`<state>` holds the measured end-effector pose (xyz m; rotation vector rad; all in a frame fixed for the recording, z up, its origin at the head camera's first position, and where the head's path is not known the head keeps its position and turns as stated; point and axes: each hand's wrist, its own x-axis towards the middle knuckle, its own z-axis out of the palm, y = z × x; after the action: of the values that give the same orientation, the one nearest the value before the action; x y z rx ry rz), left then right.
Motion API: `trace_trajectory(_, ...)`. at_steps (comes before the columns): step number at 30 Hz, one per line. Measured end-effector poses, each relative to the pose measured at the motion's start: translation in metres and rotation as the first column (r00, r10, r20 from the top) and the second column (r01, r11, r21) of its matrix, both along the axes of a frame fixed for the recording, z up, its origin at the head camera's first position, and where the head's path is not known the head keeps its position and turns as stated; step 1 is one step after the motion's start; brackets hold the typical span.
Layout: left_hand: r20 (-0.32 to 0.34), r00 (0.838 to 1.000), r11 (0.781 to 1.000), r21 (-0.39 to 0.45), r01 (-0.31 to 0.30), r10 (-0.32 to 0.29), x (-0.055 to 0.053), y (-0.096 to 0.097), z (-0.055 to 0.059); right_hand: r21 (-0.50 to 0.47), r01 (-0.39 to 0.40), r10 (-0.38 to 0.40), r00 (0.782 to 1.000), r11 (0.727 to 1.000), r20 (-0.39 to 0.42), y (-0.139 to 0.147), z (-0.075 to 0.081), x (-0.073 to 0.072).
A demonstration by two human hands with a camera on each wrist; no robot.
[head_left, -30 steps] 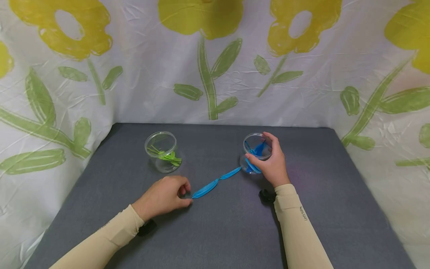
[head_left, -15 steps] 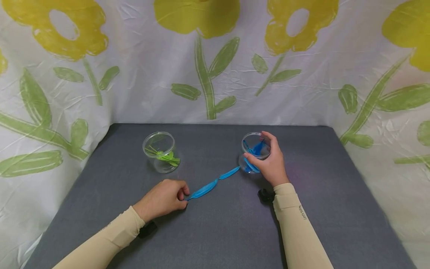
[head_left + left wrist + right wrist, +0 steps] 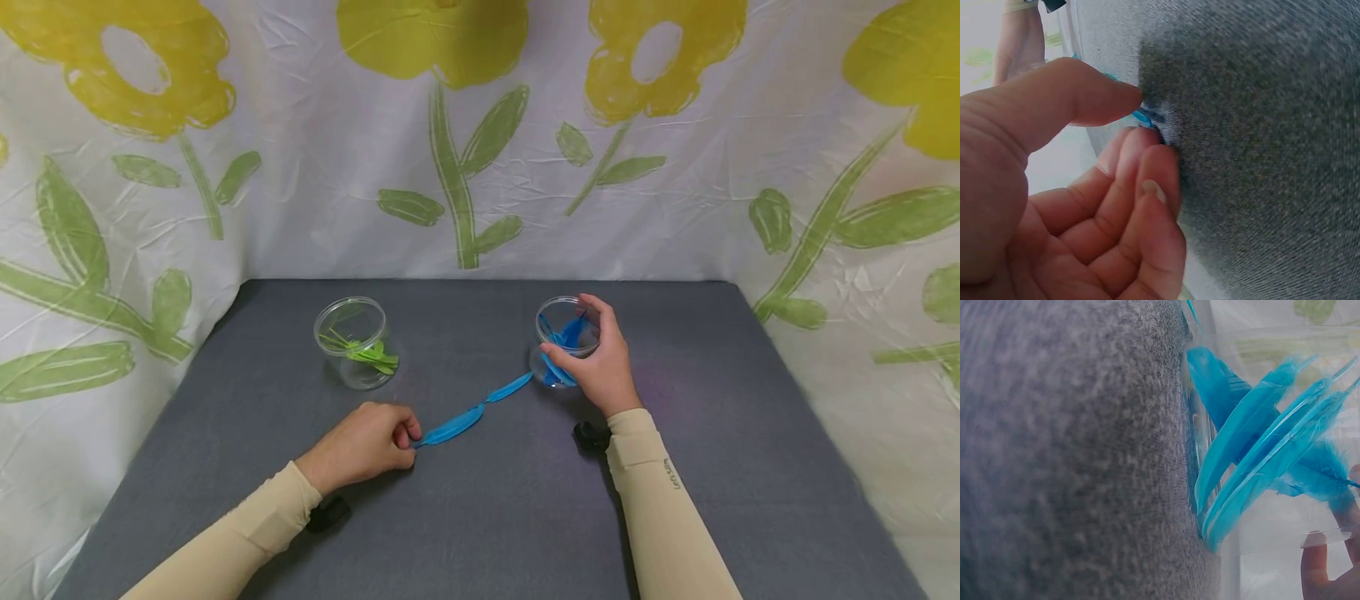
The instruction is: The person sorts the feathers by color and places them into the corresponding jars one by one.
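My left hand (image 3: pixel 369 448) is low over the cloth at the left end of a blue feather (image 3: pixel 452 427), thumb and fingertips slightly apart around its thin quill. In the left wrist view a gap shows between thumb (image 3: pixel 1107 94) and fingers, with the blue quill in it. A second blue feather (image 3: pixel 510 387) continues the line toward the right jar. My right hand (image 3: pixel 606 362) grips that clear plastic jar (image 3: pixel 558 302) from its right side, thumb in front and fingers behind. Several blue feathers (image 3: pixel 1260 444) lean inside it.
To the left stands another clear jar (image 3: pixel 350 300), holding bright green feathers (image 3: pixel 371 354). Dark grey cloth (image 3: pixel 480 517) covers the table. Behind it and at the sides hangs a white curtain (image 3: pixel 315 192) with yellow flowers.
My left hand has drawn back slightly leftward, so more of the feather's quill shows past the fingertips. The right hand keeps its grip on the jar. The head view has shifted a little.
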<state>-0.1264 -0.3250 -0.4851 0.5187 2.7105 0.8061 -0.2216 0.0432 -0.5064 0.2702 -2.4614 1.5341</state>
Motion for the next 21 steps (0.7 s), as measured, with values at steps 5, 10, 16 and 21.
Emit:
trace_trajectory(5,0.011,1.0,0.999,-0.044,-0.022,0.022,0.0012,-0.0007,0.0014,-0.003,0.003,-0.003,1.0,1.0,0.001,-0.0006,0.0013,0.0007)
trace_trajectory(10,0.033,0.999,0.997,-0.062,-0.037,0.039,0.0026,0.0,0.0023,0.0,0.009,-0.009,1.0,1.0,0.001,-0.0002,0.0011,0.0008)
trace_trajectory(16,0.004,1.0,0.998,-0.054,-0.027,0.027,0.0023,-0.0002,0.0009,0.001,0.007,-0.007,1.0,1.0,0.003,-0.0001,0.001,0.0002)
trace_trajectory(21,-0.033,0.999,0.999,-0.036,-0.029,0.027,0.001,-0.0026,0.0044,0.009,0.008,-0.008,1.0,1.0,-0.001,-0.0019,0.0009,0.0008)
